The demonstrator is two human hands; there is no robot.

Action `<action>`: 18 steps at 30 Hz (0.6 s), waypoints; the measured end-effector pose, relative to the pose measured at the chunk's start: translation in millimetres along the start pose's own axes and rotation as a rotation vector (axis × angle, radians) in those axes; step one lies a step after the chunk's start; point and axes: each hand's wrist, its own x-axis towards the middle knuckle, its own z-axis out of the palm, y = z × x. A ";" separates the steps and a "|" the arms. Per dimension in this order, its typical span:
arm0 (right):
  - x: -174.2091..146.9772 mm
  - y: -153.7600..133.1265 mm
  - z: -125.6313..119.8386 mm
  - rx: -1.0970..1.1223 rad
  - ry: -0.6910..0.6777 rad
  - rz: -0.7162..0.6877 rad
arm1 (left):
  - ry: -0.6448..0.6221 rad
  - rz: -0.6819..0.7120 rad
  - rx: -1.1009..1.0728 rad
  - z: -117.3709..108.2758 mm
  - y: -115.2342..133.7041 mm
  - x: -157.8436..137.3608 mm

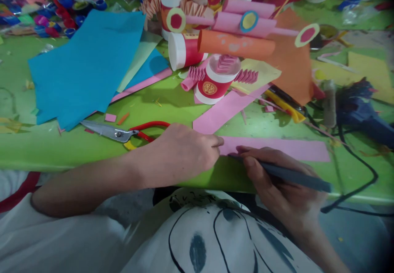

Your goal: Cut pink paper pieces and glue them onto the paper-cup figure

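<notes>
A pink paper strip [286,149] lies flat along the front edge of the green table. At its left end, my left hand [187,152] is closed, with its fingertips gripping and pressing the paper. My right hand [283,178] is wrapped round a dark grey pen [298,178], whose tip points left at the strip's lower edge. Red-handled scissors [120,133] rest beside my left hand, their blades pointing left. Another pink strip [218,111] runs diagonally just behind. My left fingers hide the near strip's end.
Blue paper sheets [83,64] cover the back left. A red and white paper cup [215,80] with folded pink paper stands behind my hands, near pink and orange paper rolls [235,43]. A blue glue gun [366,113], its black cable and a yellow cutter [286,105] lie right.
</notes>
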 end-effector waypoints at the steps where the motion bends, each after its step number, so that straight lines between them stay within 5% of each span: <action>1: 0.1 0.0 0.1 -0.001 0.001 0.001 | 0.003 0.000 -0.002 0.2 0.0 0.2; 18: -0.8 1.4 1.2 -0.009 0.003 0.006 | 0.000 0.000 0.017 2.7 0.9 0.3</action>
